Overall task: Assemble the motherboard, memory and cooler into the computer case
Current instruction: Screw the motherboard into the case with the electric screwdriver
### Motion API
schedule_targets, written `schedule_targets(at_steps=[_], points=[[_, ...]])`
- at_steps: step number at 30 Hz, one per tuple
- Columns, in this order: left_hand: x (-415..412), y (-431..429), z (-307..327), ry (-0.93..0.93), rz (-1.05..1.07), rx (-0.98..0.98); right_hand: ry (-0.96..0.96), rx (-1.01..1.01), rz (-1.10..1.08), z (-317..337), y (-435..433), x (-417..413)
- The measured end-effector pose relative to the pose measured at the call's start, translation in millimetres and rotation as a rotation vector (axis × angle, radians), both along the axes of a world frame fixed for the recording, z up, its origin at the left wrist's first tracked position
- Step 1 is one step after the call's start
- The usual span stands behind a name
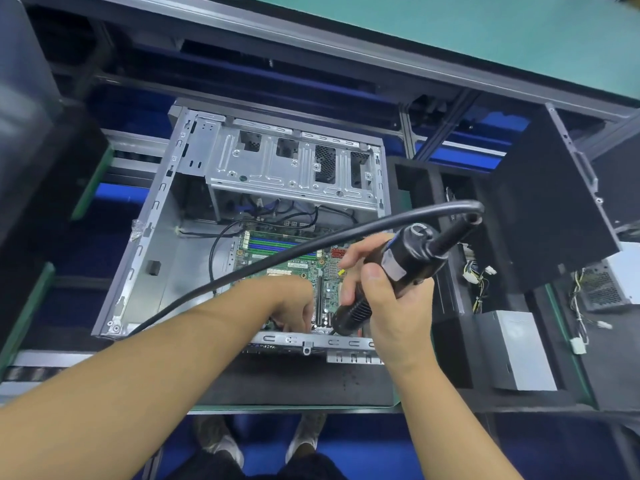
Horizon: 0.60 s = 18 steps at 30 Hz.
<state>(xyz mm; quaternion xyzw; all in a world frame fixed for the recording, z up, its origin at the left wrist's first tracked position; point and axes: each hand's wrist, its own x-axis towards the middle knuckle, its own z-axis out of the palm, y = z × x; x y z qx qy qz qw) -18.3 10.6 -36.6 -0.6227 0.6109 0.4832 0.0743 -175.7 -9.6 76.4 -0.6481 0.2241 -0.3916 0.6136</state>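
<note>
There is one green motherboard (294, 268). It lies flat inside the one grey computer case (152, 216), on the case's bottom and toward its right side. The case lies on its side with its open face up. On the far part of the board are long blue and green memory slots (273, 244), side by side.

Two hands reach into the case from its near side. The left hand (294, 306) points down at the near part of the board. Its fingers are bent and their tips are hidden, so I cannot tell if it holds something. The right hand (388, 299) is wrapped tight around one black electric screwdriver (398, 268). The tool leans, and its tip is down by the near edge of the case, just beside the left hand. One thick black cable (242, 268) comes out of the tool's top, bends over the case and crosses the left arm.

At the far end of the case sits one silver drive cage (294, 168) with holes in it. Under the case lies one black foam mat (311, 379). To the right of the case are two grey metal boxes (519, 348) with thin wires near them. One dark panel (554, 202) also leans there. Nearer than the case, two shoes (306, 441) stand on the blue floor.
</note>
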Motion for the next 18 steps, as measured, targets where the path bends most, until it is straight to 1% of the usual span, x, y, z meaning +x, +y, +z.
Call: schedule_targets(at_steps=[9,11,14,18], points=[[0.5,-3.0,-7.4,0.085,0.043,0.022,0.029,0.028,0.054,-5.7,-8.7,1.2],[1.8,-3.7,-7.5,0.08,0.031,0.022,0.011,0.106,0.091,-4.9,-8.5,4.4],[3.4,-4.6,-6.6,0.066,0.017,0.026,-0.082,0.235,0.172,-3.3,-8.0,7.3],[4.7,-2.0,-5.8,0.079,0.057,0.056,-0.09,0.273,0.159,-1.1,-6.1,12.4]])
